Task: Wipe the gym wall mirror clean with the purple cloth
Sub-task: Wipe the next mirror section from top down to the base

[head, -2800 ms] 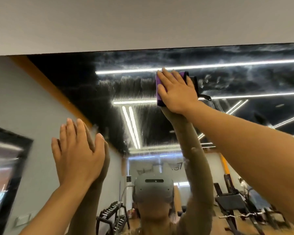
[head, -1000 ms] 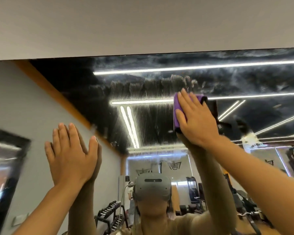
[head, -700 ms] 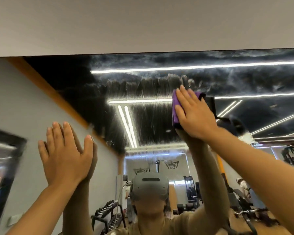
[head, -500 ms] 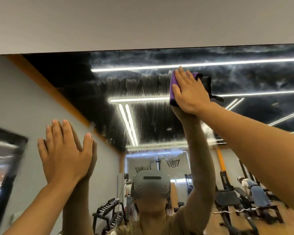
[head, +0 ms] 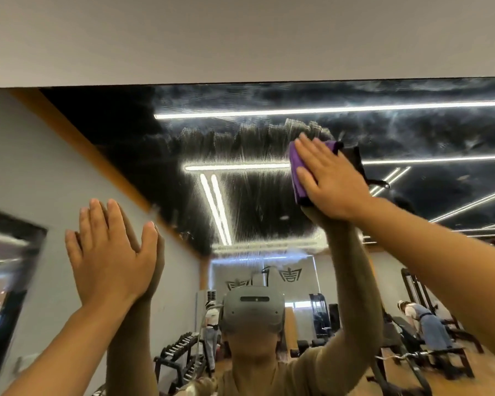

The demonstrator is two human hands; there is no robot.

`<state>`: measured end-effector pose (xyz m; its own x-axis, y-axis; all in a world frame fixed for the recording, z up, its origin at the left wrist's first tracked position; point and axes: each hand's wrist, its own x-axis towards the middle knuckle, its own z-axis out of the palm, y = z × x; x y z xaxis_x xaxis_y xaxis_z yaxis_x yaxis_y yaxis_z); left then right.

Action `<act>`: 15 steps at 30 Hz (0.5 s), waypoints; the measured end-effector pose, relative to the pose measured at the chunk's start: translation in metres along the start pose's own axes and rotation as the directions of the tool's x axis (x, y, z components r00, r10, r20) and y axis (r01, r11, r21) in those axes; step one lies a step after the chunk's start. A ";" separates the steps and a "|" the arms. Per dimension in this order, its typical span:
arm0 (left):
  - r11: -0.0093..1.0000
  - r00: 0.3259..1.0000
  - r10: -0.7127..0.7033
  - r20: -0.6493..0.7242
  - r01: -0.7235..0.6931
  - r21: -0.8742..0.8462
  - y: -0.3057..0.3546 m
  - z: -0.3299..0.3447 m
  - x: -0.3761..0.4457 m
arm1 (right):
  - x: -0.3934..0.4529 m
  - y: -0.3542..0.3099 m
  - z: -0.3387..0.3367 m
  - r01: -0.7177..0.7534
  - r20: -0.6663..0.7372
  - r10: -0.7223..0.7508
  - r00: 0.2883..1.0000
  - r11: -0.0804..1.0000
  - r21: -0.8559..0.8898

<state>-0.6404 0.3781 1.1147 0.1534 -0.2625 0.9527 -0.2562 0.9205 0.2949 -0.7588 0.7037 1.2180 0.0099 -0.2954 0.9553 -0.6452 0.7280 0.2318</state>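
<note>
1. Folded purple microfibre cloth (head: 296,172): soft, light, limp. We keep it under a flat palm, not pinched.
2. Right hand (head: 330,178), fingers straight, presses it high on the large streaky gym wall mirror (head: 240,201); the glass is hard and slick.
3. Left hand (head: 109,252) lies flat and open on the mirror.
4. Versus 0.5 s ago: cloth sits lower and further right.

Both arms raised, left hand (head: 109,252) flat and open, right hand (head: 330,178) flat, fingers straight

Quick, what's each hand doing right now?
Left hand: open, flat on the mirror, holding nothing.
Right hand: open, straight fingers pressing the purple cloth against the mirror.
</note>
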 end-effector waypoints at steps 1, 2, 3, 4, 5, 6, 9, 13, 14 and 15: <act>1.000 1.000 0.000 0.000 0.000 -0.005 0.000 0.000 0.000 | 0.015 0.004 -0.003 -0.051 -0.012 0.051 0.999 0.999 -0.006; 1.000 1.000 0.003 -0.001 -0.003 -0.009 0.000 0.000 0.000 | 0.027 0.006 -0.004 -0.095 -0.018 0.095 0.995 0.995 -0.010; 1.000 1.000 0.006 -0.002 -0.006 -0.011 0.000 0.000 0.000 | 0.034 0.006 -0.005 -0.129 -0.020 0.129 0.991 0.992 -0.008; 1.000 1.000 0.007 -0.002 -0.007 -0.010 -0.001 0.001 0.000 | 0.037 0.004 -0.004 -0.156 -0.022 0.156 0.987 0.988 0.001; 1.000 1.000 0.007 -0.003 -0.007 -0.009 -0.001 0.002 0.000 | 0.036 0.000 -0.003 -0.173 -0.028 0.173 0.984 0.985 0.011; 1.000 1.000 0.007 -0.007 -0.007 -0.009 -0.001 0.002 0.000 | 0.032 -0.003 -0.001 -0.174 -0.040 0.175 0.984 0.984 0.022; 1.000 1.000 0.008 -0.015 -0.008 -0.009 0.000 0.003 0.000 | 0.007 -0.017 0.003 -0.066 -0.033 0.067 0.997 0.997 0.026; 1.000 1.000 0.000 -0.026 -0.001 -0.012 0.001 0.002 -0.001 | -0.024 -0.019 0.005 0.200 0.067 -0.199 0.978 0.980 0.003; 1.000 1.000 0.000 -0.027 -0.001 -0.014 0.001 0.002 -0.001 | -0.022 -0.013 0.005 0.211 0.070 -0.209 0.975 0.978 -0.012; 1.000 1.000 0.002 -0.027 -0.002 -0.015 0.001 0.002 0.000 | -0.014 -0.007 0.004 0.176 0.048 -0.175 0.983 0.984 -0.026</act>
<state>-0.6423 0.3783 1.1146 0.1784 -0.2533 0.9508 -0.2419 0.9254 0.2919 -0.7572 0.6998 1.2024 0.0858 -0.4475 0.8902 -0.6131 0.6805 0.4012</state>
